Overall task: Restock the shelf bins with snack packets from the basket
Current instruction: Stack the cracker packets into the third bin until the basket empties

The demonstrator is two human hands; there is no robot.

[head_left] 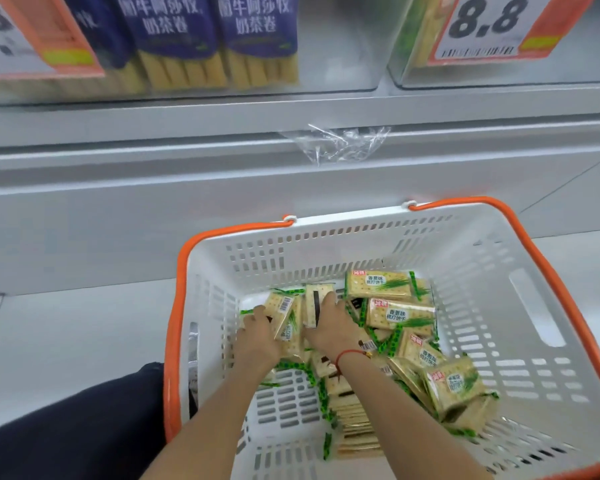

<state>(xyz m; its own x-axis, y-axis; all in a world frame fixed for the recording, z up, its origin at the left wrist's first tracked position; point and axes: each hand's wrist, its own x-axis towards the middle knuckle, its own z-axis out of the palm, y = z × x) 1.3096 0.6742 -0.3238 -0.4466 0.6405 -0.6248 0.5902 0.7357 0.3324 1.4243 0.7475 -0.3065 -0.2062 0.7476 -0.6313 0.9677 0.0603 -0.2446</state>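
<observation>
Reaching into the white basket (pixel 492 271), both hands are seen among the snack packets (pixel 400 315). A few packets with green ends are pinched by the left hand (pixel 257 336), and one upright packet (pixel 315 306) is gripped by the right hand (pixel 329 327). Chinese words and a red logo are printed on each packet. "8.8" is read on the far right price tag (pixel 489 26). Purple bags (pixel 257 36) in the far bins are cut off at the top.
</observation>
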